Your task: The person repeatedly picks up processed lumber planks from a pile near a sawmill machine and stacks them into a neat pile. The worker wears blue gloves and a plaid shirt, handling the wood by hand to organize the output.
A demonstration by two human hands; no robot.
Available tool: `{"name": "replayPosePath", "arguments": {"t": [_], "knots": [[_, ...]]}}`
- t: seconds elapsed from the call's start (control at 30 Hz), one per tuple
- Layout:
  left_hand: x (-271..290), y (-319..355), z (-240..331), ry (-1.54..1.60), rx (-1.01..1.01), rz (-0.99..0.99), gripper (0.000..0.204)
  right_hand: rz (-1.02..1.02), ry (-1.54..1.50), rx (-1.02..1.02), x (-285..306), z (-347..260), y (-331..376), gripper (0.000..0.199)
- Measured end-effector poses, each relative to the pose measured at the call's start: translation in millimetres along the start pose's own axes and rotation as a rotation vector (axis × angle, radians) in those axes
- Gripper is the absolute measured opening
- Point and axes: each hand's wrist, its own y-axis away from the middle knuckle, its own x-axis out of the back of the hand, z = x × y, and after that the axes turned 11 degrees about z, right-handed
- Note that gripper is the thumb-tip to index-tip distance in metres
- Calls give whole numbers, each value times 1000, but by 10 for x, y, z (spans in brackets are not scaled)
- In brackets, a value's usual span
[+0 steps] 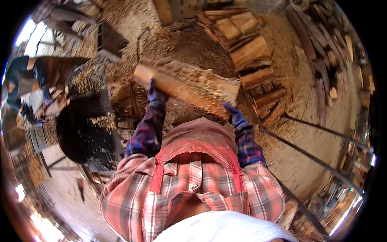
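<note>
Both hands carry a long rough-sawn reddish wooden plank [189, 86] held out crosswise in front of the chest, over sawdust-covered ground [282, 101]. Left hand [155, 92] in a dark blue glove grips it near the far end; right hand [234, 114], gloved alike, clamps the lower near edge. To carry well: keep the plank level, grip spread wide, watch footing near the stacked cut timber blocks [246, 44]. Palms and fingertips hidden behind the wood. Dark round drum [82, 129] at left; contents hard to tell. Feet hidden by the plaid shirt.
</note>
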Motion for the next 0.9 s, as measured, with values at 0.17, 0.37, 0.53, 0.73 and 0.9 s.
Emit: {"name": "replayPosePath", "arguments": {"t": [0.17,0.37,0.53,0.73,0.9], "knots": [[-2011,-299,-1043,-222,381,-540,36,98,-561,55,575,-146,276,36],[-2025,-380,-1085,-575,102,-239,34,298,-884,98,368,-840,-1244,17],[9,176,11,-917,105,32,39,133,-405,-58,-707,-795,-2507,26],[1708,1172,803,-253,30,437,43,-731,114,-648,-2879,560,-2043,41],[2316,1605,1083,-149,-102,668,58,-789,845,-143,-4467,1541,-1066,56]]}}
